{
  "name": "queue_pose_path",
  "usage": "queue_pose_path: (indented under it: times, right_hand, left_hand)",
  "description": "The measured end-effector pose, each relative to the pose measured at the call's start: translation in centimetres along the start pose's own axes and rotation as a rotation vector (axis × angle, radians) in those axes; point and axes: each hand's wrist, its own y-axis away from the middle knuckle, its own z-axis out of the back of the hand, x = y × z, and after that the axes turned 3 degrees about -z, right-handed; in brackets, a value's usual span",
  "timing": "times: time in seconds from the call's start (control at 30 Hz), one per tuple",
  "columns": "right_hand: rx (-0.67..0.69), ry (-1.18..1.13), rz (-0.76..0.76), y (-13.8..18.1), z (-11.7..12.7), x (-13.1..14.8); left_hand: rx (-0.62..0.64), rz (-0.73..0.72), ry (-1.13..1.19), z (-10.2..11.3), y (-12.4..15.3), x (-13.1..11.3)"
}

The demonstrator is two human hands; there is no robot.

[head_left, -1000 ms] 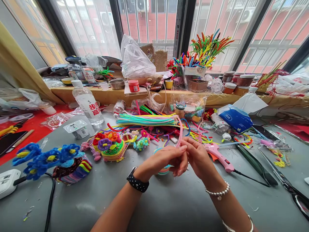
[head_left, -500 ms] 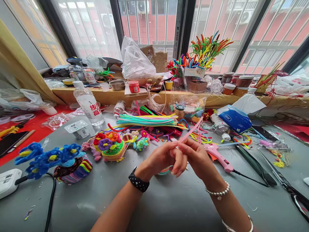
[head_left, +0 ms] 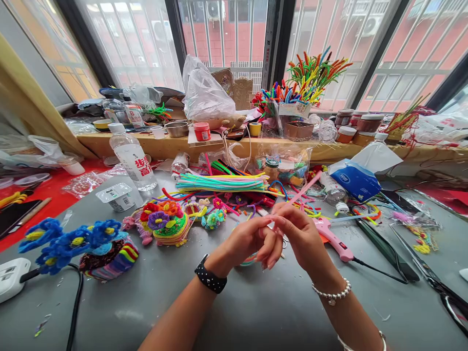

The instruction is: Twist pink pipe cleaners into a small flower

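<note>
My left hand (head_left: 252, 240) and my right hand (head_left: 298, 231) meet in the middle, over the grey table. Between their pinched thumbs and forefingers is a pink pipe cleaner (head_left: 306, 187), its free length slanting up to the right past my right hand. Where the fingertips close on it, its end is hidden. Partly covered under my left hand lies a light-coloured round thing (head_left: 245, 261) that I cannot make out. A pink glue gun (head_left: 334, 240) rests just right of my right hand. Behind the hands is a bundle of pipe cleaners (head_left: 221, 182), mostly turquoise, pink and yellow.
At left stand blue pipe-cleaner flowers (head_left: 75, 241) by a striped pot (head_left: 111, 258), a flower-topped cake shape (head_left: 170, 226) and a water bottle (head_left: 133, 158). Large scissors (head_left: 431, 278) and a blue tissue pack (head_left: 355, 179) are at right. A cluttered wooden ledge (head_left: 164, 145) runs along the window.
The free length of the pink pipe cleaner has swung lower and further right. My right hand's fingers have shifted slightly at the pinch; my left hand is almost where it was.
</note>
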Motion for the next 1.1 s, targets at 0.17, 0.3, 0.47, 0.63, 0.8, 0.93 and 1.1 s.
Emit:
queue_pose_path:
  times: [0.17, 0.3, 0.47, 0.63, 0.8, 0.93, 1.1]
  right_hand:
    - [0.014, 0.045, -0.016, 0.04, -0.14, 0.09]
    - [0.013, 0.047, -0.017, 0.17, -0.24, 0.29]
    - [-0.067, 0.108, -0.048, 0.23, -0.22, 0.38]
    - [-0.126, 0.093, -0.065, 0.19, -0.16, 0.13]
    - [-0.133, 0.101, -0.056, 0.12, -0.22, 0.17]
    - [-0.162, 0.124, -0.048, 0.05, -0.09, 0.18]
    - [-0.154, 0.101, -0.054, 0.1, -0.03, 0.09]
  left_hand:
    - [0.024, 0.073, 0.056, 0.19, 0.11, -0.03]
    - [0.033, 0.053, 0.01, 0.22, 0.13, 0.13]
    - [-0.019, 0.091, -0.051, 0.29, 0.05, 0.11]
    - [-0.093, 0.105, -0.057, 0.55, -0.09, 0.08]
    - [-0.088, 0.093, -0.061, 0.61, -0.13, 0.08]
    - [-0.165, 0.069, -0.093, 0.55, -0.1, -0.13]
    - [-0.132, 0.045, -0.108, 0.62, 0.09, -0.14]
